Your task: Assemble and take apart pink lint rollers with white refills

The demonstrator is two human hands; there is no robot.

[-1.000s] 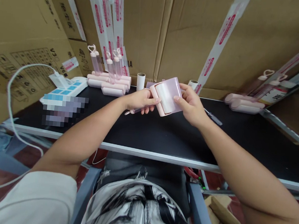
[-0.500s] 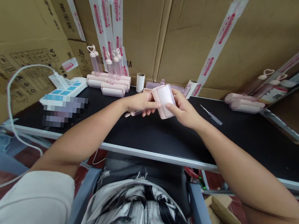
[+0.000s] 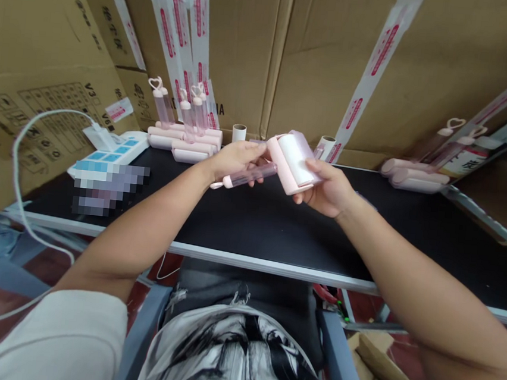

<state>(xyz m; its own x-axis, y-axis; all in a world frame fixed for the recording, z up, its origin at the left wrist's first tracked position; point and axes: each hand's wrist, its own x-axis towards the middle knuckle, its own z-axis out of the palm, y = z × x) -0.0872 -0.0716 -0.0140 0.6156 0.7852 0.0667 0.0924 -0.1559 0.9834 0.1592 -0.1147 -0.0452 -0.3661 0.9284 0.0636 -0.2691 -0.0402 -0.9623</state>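
Above the middle of the black table I have a pink lint roller [image 3: 281, 167] in both hands. Its clear handle [image 3: 252, 176] points left and ends in a pink loop. My left hand [image 3: 238, 161] is closed where the handle meets the head, its fingers partly hidden. The white paper roll [image 3: 295, 157] shows in the head, with a translucent lilac cover [image 3: 306, 144] tilted open along its right side. My right hand [image 3: 329, 188] grips the cover side of the head, thumb on top and fingers beneath.
Several pink lint rollers [image 3: 192, 152] stand at the back left, and others [image 3: 420, 177] at the right. Two white paper rolls [image 3: 239, 133] [image 3: 326, 148] stand behind my hands. A power strip [image 3: 120, 148] with a white cable lies left. Cardboard [image 3: 320, 59] walls the back.
The lint roller's head has turned and its cover has swung open, baring the white roll. My right hand has shifted right, and more of the handle now shows beside my left hand.
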